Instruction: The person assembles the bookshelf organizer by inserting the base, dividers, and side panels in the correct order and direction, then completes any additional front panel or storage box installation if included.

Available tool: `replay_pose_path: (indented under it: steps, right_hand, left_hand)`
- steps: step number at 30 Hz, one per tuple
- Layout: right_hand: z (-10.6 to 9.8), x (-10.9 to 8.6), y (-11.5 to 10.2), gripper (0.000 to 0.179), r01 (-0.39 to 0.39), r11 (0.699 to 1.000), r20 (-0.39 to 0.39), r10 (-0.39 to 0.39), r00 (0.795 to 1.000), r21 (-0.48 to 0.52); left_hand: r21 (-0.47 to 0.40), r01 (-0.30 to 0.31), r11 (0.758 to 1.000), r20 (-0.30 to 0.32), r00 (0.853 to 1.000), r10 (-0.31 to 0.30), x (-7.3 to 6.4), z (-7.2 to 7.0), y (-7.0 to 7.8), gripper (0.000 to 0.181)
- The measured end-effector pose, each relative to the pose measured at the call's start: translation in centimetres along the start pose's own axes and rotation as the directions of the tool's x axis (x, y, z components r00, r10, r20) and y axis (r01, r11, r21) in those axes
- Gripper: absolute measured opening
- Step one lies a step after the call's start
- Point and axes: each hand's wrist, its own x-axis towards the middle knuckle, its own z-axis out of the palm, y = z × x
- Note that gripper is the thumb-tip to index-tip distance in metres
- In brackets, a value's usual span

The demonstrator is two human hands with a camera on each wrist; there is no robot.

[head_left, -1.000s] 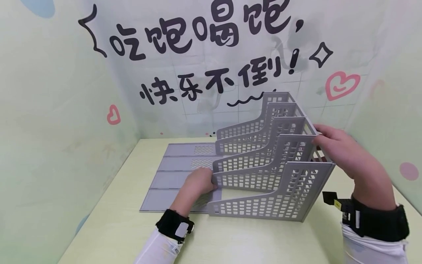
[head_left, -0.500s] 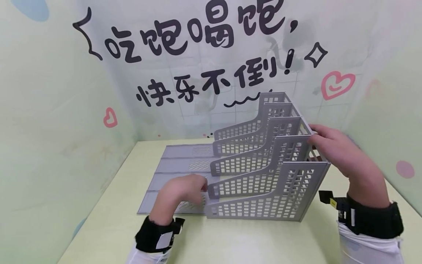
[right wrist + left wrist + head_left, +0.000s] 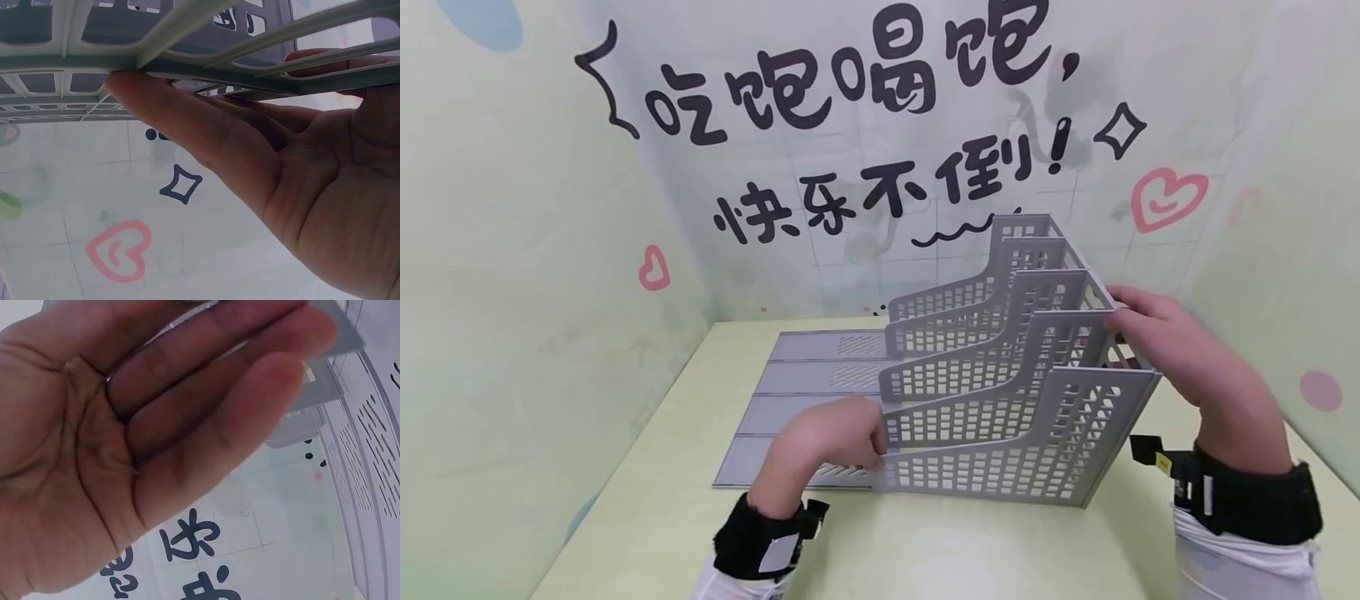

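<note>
A grey plastic file rack [image 3: 970, 417] stands on the table, its perforated dividers sloping down toward the left. Flat beneath its low ends lies a grey base panel [image 3: 790, 412] with ridges and slotted patches. My left hand [image 3: 831, 433] pinches the low front end of the nearest divider [image 3: 992, 471]; in the left wrist view its fingers [image 3: 206, 431] reach toward grey plastic, and the thumb is hidden. At the rack's tall back side, my right hand [image 3: 1180, 350] grips the open back frame [image 3: 250, 69], thumb and fingers on either side of a bar.
A pale yellow-green table [image 3: 647, 517] carries the rack. Behind it hangs a printed backdrop [image 3: 880, 242] with large black characters and pink hearts, and it continues along both sides. Black straps [image 3: 1255, 500] circle both wrists.
My left hand has left the second-nearest divider's front end, drawn back over the base panel, then moved onto the nearest divider's end. My right hand keeps its hold on the back frame.
</note>
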Motion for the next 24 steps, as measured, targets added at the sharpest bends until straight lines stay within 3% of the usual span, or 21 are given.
replay_pose_path:
  steps: [6, 15, 17, 19, 24]
  right_hand:
    - [-0.3, -0.04, -0.09, 0.055, 0.008, 1.0, 0.0, -0.008, 1.0, 0.01]
    - [-0.1, -0.04, -0.31, 0.054, 0.008, 1.0, 0.002, -0.008, 1.0, 0.01]
    - [-0.05, -0.06, -0.33, 0.054, 0.005, 1.0, 0.0, -0.005, 1.0, 0.008]
    - [0.0, -0.08, -0.38, 0.055, 0.0, 1.0, -0.003, 0.0, 1.0, 0.0]
    - [0.35, 0.02, -0.71, 0.056, -0.015, 0.999, -0.035, 0.014, 0.999, -0.039]
  left_hand:
    - [0.01, -0.047, 0.999, -0.021, 0.999, 0.047, -0.05, -0.38, -0.07, 0.061]
    - [-0.023, 0.043, 0.999, -0.058, 0.997, -0.044, -0.2, -0.19, 0.37, 0.044]
    - [-0.019, 0.045, 0.999, -0.061, 0.997, -0.046, -0.17, -0.15, 0.36, 0.048]
    - [-0.02, 0.044, 0.999, -0.052, 0.998, -0.045, -0.13, -0.11, 0.25, 0.053]
    - [-0.038, 0.071, 0.997, 0.007, 0.997, -0.071, 0.09, 0.07, -0.1, 0.042]
